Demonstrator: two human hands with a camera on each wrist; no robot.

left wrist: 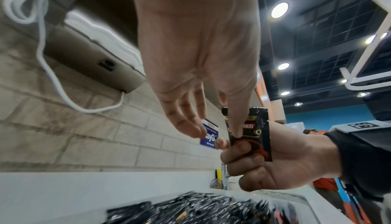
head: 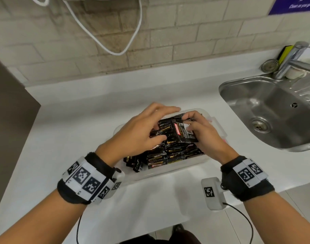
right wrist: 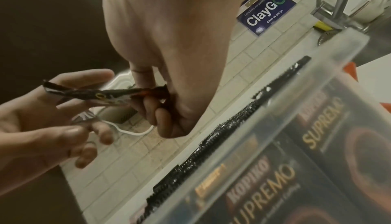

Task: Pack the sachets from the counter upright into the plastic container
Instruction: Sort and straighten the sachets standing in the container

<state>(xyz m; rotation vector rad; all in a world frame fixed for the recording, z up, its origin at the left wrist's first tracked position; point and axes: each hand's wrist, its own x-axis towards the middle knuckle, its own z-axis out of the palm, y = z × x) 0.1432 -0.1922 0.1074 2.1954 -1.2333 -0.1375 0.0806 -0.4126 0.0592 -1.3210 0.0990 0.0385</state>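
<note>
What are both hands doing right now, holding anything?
Left hand: open, fingers straight, one fingertip touching the black foil sachet.
Right hand: closed, gripping that sachet.

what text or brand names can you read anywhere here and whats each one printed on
"KOPIKO SUPREMO": sachets seen through the plastic container wall.
"ClayGO", "Clean as you go": blue wall sign; its top line is too small to read.
Held sachet: partly covered, only "KO" reads.
Wrist bands: square code markers, no words.

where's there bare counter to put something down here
Bare counter lies between the container and the tiled wall, also left of it and at the front edge. It is crowded inside the container, packed with sachets under both hands.
</note>
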